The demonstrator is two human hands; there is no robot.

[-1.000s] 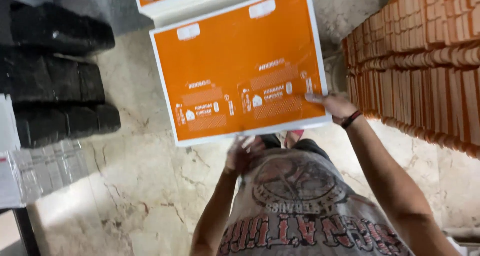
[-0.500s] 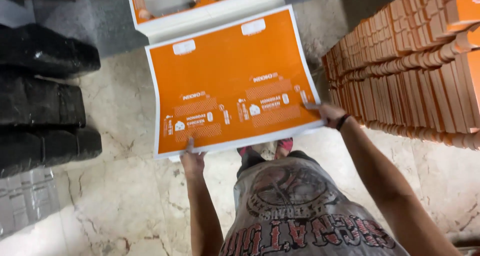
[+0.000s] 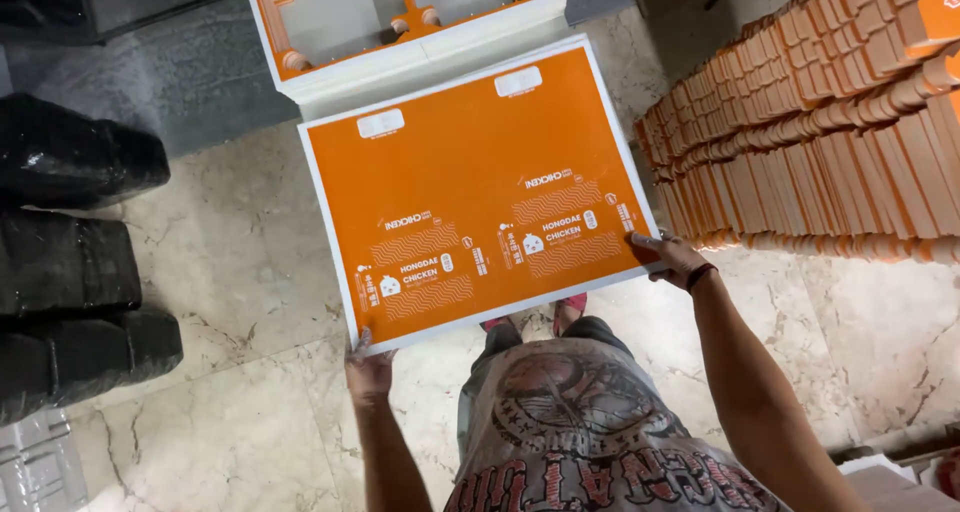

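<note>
sheet [image 3: 480, 192]: orange printed card, held flat over marble floor [image 3: 230, 392] | left hand [image 3: 368, 370] pinches near-left corner | right hand [image 3: 672, 259] grips near-right corner | progress: lifted, not yet set down; white tray [image 3: 400, 67] just beyond far edge

Pale marble floor [image 3: 230, 272] with brown veining, taken as landmark. Resting on it at the far left, black plastic-wrapped bundles [image 3: 70, 262] in a stack, with clear plastic trays [image 3: 35, 467] just below them at the near left corner; raised above it along the right side, dense rows of folded orange cartons [image 3: 810, 142] standing on edge. Beyond its top edge, a white die-cut frame [image 3: 400, 32] with orange rims, lying on a darker grey slab [image 3: 180, 82].
</note>
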